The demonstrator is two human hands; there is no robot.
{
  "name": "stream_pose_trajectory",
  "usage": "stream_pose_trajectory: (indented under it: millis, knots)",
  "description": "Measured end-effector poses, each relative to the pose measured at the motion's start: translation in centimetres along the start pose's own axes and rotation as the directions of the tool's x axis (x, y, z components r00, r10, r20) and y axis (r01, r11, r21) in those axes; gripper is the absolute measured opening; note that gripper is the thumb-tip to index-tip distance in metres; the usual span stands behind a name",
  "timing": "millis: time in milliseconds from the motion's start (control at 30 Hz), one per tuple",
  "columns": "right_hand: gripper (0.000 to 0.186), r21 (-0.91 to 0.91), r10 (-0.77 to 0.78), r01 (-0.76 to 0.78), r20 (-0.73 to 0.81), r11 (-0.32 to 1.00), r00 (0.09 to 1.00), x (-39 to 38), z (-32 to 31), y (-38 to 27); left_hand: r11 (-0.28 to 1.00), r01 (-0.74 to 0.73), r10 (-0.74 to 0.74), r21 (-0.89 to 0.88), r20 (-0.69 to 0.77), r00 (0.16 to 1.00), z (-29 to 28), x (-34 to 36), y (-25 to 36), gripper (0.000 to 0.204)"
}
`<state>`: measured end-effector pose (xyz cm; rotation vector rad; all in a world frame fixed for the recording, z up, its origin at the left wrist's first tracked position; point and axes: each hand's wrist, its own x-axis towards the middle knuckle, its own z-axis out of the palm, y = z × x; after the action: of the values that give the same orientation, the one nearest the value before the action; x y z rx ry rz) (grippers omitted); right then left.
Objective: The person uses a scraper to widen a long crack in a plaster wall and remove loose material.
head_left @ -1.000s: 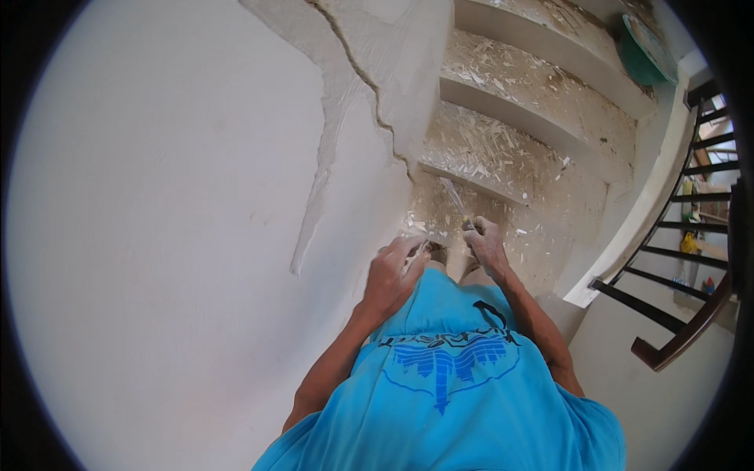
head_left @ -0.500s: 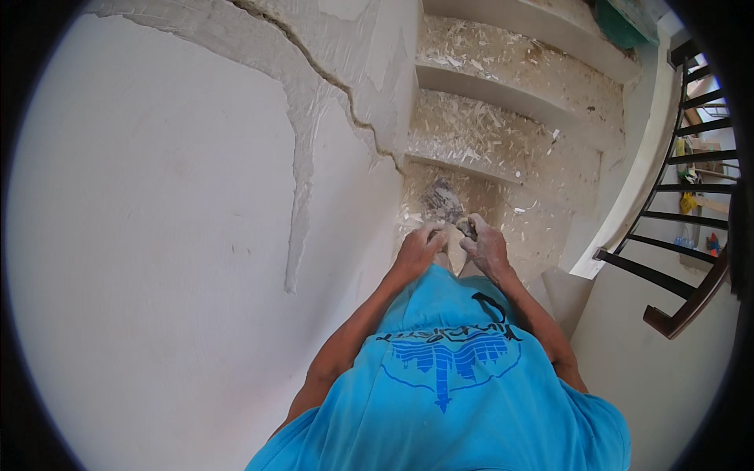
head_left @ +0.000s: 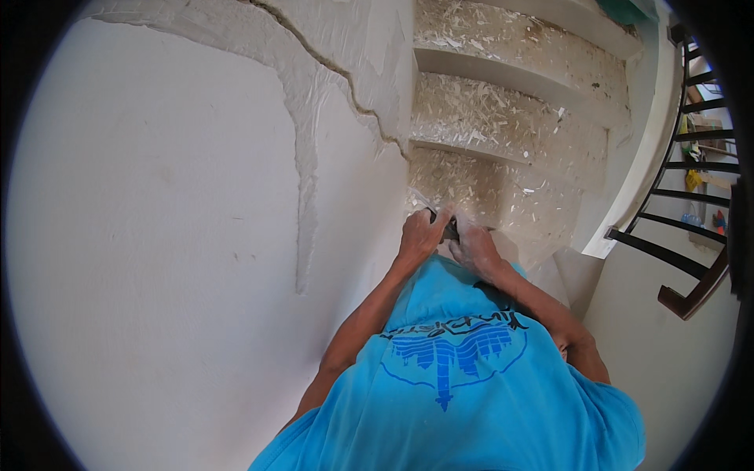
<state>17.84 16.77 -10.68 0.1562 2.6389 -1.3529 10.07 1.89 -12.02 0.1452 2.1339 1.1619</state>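
My two dusty hands meet low in front of me, above the stairs. A dark-handled scraper (head_left: 451, 230) lies between them, with its handle partly covered by fingers. My left hand (head_left: 424, 237) is closed around one end of it. My right hand (head_left: 473, 245) grips the other end, its fingers bent close to the left thumb. Only a thin pale strip shows past the left fingers; whether it is the blade seen edge-on I cannot tell.
Pale chips litter the stair treads (head_left: 503, 110) ahead. On the left, the white wall (head_left: 173, 235) carries a long jagged crack (head_left: 345, 77) bordered by rough grey plaster (head_left: 305, 157). A dark railing (head_left: 667, 255) curves along the right, and a green object (head_left: 628, 11) sits high up the stairs.
The scraper has turned, so its broad blade no longer shows flat ahead of my hands. My left hand has closed onto it, and both hands have drawn together. The view has shifted slightly.
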Motion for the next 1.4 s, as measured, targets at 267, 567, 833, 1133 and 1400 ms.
stream_pose_trajectory:
  millis: [267,567,833,1133,1400]
  knots:
    - [0.057,0.199,-0.016,0.022,-0.032,0.980,0.999,0.0,1.7,-0.6,0.957,-0.153,0.169,0.246,-0.045,0.985,-0.1,1.6,-2.7,0.036]
    - [0.044,0.345,0.311,-0.325,0.096,0.881,0.946,0.8,-1.5,-0.9,0.970,0.030,-0.078,-0.243,-0.189,0.979,-3.5,0.0,2.1,0.046]
    - [0.033,0.116,0.103,-0.114,0.098,0.987,0.990,2.1,-3.5,1.2,0.934,0.048,0.085,0.355,-0.350,0.933,-4.5,0.0,2.6,0.025]
    - [0.029,-0.048,0.099,-0.093,0.152,0.995,0.983,6.6,1.3,9.5,0.770,0.148,0.145,0.620,-0.396,0.907,-5.6,-1.3,5.4,0.018]
    - [0.033,0.169,0.139,-0.199,0.316,0.965,0.939,7.6,-0.4,8.0,0.951,0.305,-0.268,0.055,-0.349,0.898,-5.9,-0.4,5.0,0.049]
